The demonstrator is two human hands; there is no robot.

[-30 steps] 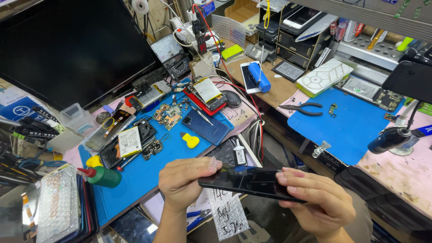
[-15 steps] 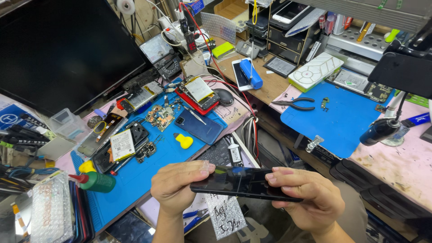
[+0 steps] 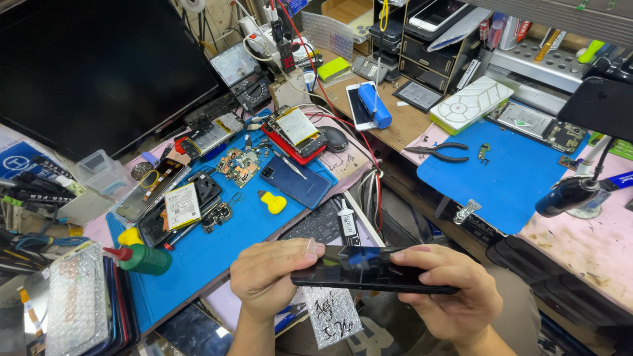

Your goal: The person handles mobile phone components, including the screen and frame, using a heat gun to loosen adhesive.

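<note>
Hidden: my left hand [image 3: 273, 280] covers one end of the black phone [image 3: 369, 271] | my wrists cut off by bottom edge | bubble-wrap bag [image 3: 333, 313] partly behind phone

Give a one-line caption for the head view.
Both hands, left hand and right hand, hold a black phone over a cluttered bench.

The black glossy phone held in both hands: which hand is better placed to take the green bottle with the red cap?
Probably the left hand. The green bottle with the red cap stands on the blue mat to its left, while the right hand holds the black glossy phone on the far side.
</note>
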